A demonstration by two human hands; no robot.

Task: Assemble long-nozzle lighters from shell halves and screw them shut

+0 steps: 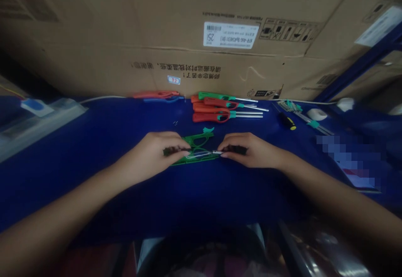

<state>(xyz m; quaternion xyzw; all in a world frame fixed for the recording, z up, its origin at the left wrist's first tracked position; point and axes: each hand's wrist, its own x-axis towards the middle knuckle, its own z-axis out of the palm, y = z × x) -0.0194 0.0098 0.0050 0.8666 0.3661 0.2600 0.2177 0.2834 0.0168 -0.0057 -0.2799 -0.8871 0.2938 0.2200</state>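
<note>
Two green lighter shell halves [198, 139] lie on the blue table between my hands, with a thin white wire [196, 156] running across the lower one. My left hand [165, 149] is closed at the shell's left end, thumb and fingers pinched together; its fingers hide whatever is between them. At the right end, my right hand [248, 149] pinches a small silver metal piece [216, 152] that meets the wire. A loose teal trigger [207, 130] sits just beyond the shell.
Several red, orange and green long-nosed lighters [212, 111] lie behind my hands. Red and blue shells [157, 95] are further left. At right are a black-and-yellow screwdriver [287, 121] and metal rods with teal parts [309, 120]. A large cardboard box [109, 25] stands behind.
</note>
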